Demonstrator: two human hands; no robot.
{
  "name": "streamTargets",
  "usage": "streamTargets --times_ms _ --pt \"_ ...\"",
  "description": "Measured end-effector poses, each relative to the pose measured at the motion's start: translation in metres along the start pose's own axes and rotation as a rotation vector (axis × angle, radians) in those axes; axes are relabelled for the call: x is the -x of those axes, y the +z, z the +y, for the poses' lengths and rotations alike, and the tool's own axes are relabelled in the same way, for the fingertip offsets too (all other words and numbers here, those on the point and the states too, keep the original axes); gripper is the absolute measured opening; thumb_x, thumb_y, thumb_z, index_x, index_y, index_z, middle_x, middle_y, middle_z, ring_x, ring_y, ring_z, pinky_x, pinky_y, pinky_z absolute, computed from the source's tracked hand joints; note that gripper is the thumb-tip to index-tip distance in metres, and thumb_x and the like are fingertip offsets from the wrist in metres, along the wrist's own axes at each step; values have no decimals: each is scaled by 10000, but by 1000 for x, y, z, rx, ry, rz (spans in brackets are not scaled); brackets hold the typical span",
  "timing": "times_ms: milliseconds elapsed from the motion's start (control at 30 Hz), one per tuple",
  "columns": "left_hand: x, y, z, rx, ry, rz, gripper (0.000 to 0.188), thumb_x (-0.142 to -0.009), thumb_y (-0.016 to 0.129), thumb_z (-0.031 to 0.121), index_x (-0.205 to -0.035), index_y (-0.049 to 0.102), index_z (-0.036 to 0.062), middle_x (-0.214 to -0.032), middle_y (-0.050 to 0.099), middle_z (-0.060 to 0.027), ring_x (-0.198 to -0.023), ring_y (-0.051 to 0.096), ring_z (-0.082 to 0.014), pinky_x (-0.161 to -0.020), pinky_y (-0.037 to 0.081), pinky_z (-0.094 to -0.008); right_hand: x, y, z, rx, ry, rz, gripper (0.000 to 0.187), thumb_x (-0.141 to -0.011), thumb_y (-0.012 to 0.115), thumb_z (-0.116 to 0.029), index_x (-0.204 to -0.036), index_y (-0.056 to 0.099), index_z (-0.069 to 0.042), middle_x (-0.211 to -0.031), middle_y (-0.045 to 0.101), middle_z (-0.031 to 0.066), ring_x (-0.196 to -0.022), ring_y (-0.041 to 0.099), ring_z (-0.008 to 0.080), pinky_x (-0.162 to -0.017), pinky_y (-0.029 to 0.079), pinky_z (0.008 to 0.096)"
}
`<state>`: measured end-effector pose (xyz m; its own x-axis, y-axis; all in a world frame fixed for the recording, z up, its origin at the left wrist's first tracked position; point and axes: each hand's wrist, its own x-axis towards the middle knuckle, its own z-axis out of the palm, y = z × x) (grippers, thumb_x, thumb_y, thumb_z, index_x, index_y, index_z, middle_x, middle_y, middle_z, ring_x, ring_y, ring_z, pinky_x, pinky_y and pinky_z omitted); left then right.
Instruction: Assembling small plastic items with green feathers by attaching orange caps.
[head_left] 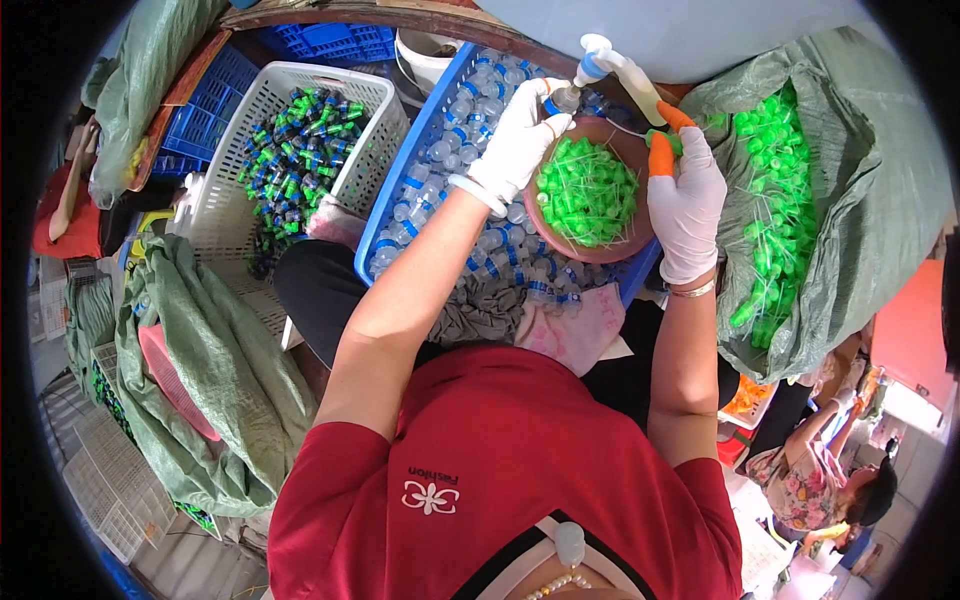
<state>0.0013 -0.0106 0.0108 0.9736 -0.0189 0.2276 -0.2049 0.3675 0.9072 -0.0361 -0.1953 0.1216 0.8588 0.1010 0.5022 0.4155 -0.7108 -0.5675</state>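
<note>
My left hand (518, 148), in a white glove, is closed on a small transparent bottle (566, 99). The bottle's mouth is at a white and blue nozzle (592, 66) at the top of the view. My right hand (690, 205), also gloved, has orange covers on thumb and forefinger; they pinch a green cap (667, 144) with a thin tube. Below and between both hands sits a pinkish-brown bowl (548, 228) heaped with green caps (587, 192) and their tubes. It rests over a blue crate (372, 222) full of small transparent bottles (440, 150) with blue collars.
Left of the crate stands a white basket (222, 180) of dark bottles with green tops. On the right, an open green sack (850, 270) holds more green caps (778, 190). Another green sack (215, 370) lies at left. A person (815, 480) works at lower right.
</note>
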Motion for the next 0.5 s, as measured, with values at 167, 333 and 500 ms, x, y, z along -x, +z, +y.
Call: streamTargets --times_ms 167,333,500 --pt "1 -2 -3 -14 6 1 379 -912 594 -36 -1273 481 -6 -1142 570 -74 -1042 565 -156 -944 496 -312 1 2 1 -14 -14 -4 330 -906 640 -48 -1233 643 -94 -842 648 90 -626 566 175 -579 455 285" --pt "7 -11 -8 -148 8 50 404 -900 596 -55 -1281 482 12 -1161 569 -58 -1079 553 -155 -985 452 -297 6 -3 -13 -67 -16 -6 374 -907 629 -40 -1275 613 -105 -827 646 79 -621 570 195 -572 459 302" --pt "26 -2 -3 -356 86 -153 401 -896 590 -15 -1284 495 22 -1223 543 -74 -1169 510 -183 -1065 380 -330 20 -5 -17 37 -68 23 375 -853 662 -91 -1223 608 -118 -865 687 140 -689 668 338 -613 525 406"
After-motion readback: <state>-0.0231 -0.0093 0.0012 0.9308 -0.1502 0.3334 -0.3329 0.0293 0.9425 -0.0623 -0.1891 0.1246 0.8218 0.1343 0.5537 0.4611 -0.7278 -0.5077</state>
